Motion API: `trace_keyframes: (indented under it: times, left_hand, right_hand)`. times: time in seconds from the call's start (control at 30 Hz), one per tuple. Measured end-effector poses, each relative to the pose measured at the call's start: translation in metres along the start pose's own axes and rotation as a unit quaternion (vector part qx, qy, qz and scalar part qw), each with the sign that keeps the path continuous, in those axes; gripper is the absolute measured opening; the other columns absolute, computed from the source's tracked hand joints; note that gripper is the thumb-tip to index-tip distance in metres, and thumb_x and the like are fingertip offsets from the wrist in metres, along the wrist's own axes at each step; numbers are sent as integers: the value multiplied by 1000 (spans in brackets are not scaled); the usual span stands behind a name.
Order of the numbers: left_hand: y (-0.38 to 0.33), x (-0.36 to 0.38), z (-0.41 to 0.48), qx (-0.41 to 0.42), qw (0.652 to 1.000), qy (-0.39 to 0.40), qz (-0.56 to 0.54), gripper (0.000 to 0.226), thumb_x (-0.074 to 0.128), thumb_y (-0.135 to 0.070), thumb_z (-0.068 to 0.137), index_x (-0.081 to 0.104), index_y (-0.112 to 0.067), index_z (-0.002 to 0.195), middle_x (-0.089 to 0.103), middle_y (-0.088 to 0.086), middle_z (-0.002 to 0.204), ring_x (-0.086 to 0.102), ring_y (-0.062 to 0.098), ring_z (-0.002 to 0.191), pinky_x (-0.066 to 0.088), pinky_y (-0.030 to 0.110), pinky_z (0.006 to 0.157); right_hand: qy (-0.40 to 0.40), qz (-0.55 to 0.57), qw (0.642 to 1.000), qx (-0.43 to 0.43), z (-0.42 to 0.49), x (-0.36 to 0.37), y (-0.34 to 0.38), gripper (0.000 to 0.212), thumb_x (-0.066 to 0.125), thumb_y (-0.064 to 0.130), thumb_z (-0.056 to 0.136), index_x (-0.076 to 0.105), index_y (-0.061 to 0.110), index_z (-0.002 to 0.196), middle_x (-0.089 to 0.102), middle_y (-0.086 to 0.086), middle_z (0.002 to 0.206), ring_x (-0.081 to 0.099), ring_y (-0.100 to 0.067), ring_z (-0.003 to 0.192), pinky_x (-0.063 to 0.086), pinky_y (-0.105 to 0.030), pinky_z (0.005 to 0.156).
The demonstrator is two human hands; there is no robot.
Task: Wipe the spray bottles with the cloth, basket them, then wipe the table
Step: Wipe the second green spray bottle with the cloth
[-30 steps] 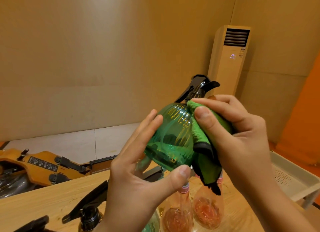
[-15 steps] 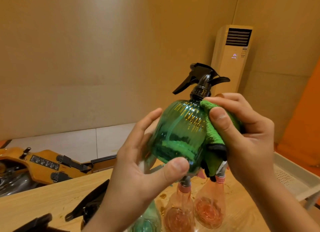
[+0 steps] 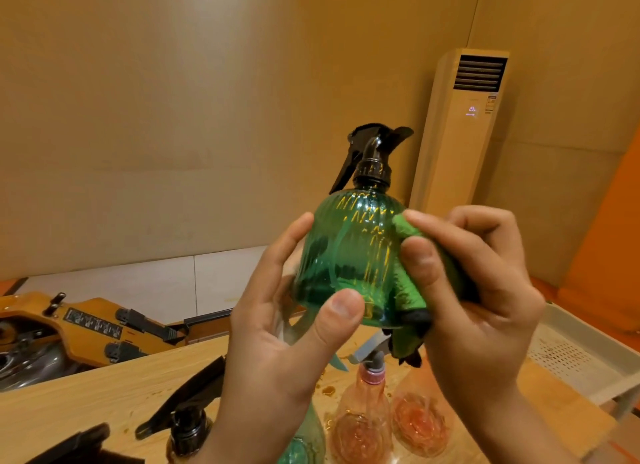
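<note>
Green bottle (image 3: 346,256) held upright mid-frame above the table (image 3: 86,404), spray head at 12 o'clock, trigger slanting toward 7. Left hand (image 3: 277,353) grips its base, thumb in front. Right hand (image 3: 485,308) pinches a cloth (image 3: 405,294) against its 3 o'clock side. Pink bottles (image 3: 363,418) stand at 6, basket (image 3: 588,342) at 4, air conditioner (image 3: 460,134) at 1.

I count two green spray bottles (image 3: 346,263) (image 3: 304,444), two pink ones (image 3: 362,425) (image 3: 420,418), one amber bottle (image 3: 188,430), one green cloth (image 3: 408,301), one basket (image 3: 588,346), one table (image 3: 86,404)
</note>
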State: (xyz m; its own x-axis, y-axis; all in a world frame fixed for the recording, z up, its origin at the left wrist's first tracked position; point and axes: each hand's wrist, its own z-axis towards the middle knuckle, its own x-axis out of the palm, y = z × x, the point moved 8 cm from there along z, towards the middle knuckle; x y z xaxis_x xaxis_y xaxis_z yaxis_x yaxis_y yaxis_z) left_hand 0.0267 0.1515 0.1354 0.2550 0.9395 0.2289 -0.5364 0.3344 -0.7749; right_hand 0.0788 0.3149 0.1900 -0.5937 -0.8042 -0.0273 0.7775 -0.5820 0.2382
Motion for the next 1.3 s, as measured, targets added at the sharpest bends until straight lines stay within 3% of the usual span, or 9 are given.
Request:
trace_keyframes:
  times: [0.17, 0.27, 0.4, 0.57, 0.73, 0.83, 0.93, 1.03, 1.3]
  left_hand:
    - [-2, -1, 1, 4, 1000, 12, -8, 72, 88, -53, 66, 60, -52, 133, 74, 4, 122, 72, 25, 114, 59, 31, 93]
    - [1, -1, 0, 1, 1000, 12, -3, 65, 82, -43, 71, 61, -52, 132, 74, 2, 123, 71, 24, 115, 58, 31, 96]
    - [-1, -4, 1, 14, 1000, 14, 3, 62, 78, -39, 74, 61, -50, 133, 74, 2, 125, 71, 24, 116, 57, 33, 98]
    - [2, 1, 0, 4, 1000, 18, -4, 68, 85, -50, 71, 59, -52, 134, 71, 1, 131, 69, 23, 120, 58, 39, 98]
    - [3, 7, 0, -5, 998, 53, -43, 85, 91, -57, 63, 56, -49, 140, 66, -2, 139, 67, 22, 124, 56, 29, 96]
    - [5, 12, 1, -10, 995, 81, -60, 80, 84, -60, 72, 50, -50, 145, 62, -6, 145, 63, 24, 130, 52, 43, 105]
    - [3, 14, 1, -12, 991, 101, -82, 68, 81, -49, 83, 53, -46, 144, 62, -8, 144, 63, 25, 130, 51, 42, 107]
    - [6, 9, 1, -3, 993, 74, -86, 59, 73, -28, 84, 59, -42, 140, 61, -1, 145, 63, 31, 129, 52, 52, 105]
    - [6, 0, 2, 34, 997, 34, -61, 60, 74, -27, 76, 66, -43, 133, 50, 19, 150, 61, 38, 129, 51, 56, 103]
  right_hand:
    - [49, -23, 998, -42, -4, 7, 12, 25, 68, 18, 93, 67, 17, 117, 52, -7, 96, 56, -18, 87, 42, -20, 75]
    - [28, -4, 1000, -9, -2, 4, 4, 24, 69, 18, 93, 67, 18, 117, 52, -7, 95, 56, -18, 88, 43, -20, 77]
    - [91, -21, 995, -46, -6, 12, 13, 25, 70, 18, 91, 69, 19, 116, 52, -8, 94, 57, -18, 84, 42, -18, 74]
    - [71, 16, 997, 9, -2, 8, 3, 24, 70, 20, 92, 70, 23, 115, 52, -9, 92, 56, -22, 87, 43, -22, 75]
    - [65, 33, 997, 2, -3, 4, 3, 19, 67, 25, 94, 70, 21, 112, 51, -9, 92, 56, -23, 87, 43, -24, 76]
    - [58, 60, 996, 15, -1, 1, -4, 13, 65, 29, 97, 76, 26, 104, 51, -8, 93, 55, -19, 88, 42, -24, 78]
    - [59, 72, 995, 28, 1, -1, -12, 23, 65, 32, 97, 70, 20, 116, 53, -7, 95, 55, -17, 89, 43, -23, 78]
    - [79, 55, 995, 14, 1, 2, -8, 15, 67, 23, 93, 76, 25, 104, 53, -9, 93, 56, -20, 87, 43, -24, 76]
    - [94, 14, 995, -8, 0, 5, 0, 21, 69, 20, 92, 71, 21, 113, 53, -8, 92, 58, -23, 86, 44, -24, 74]
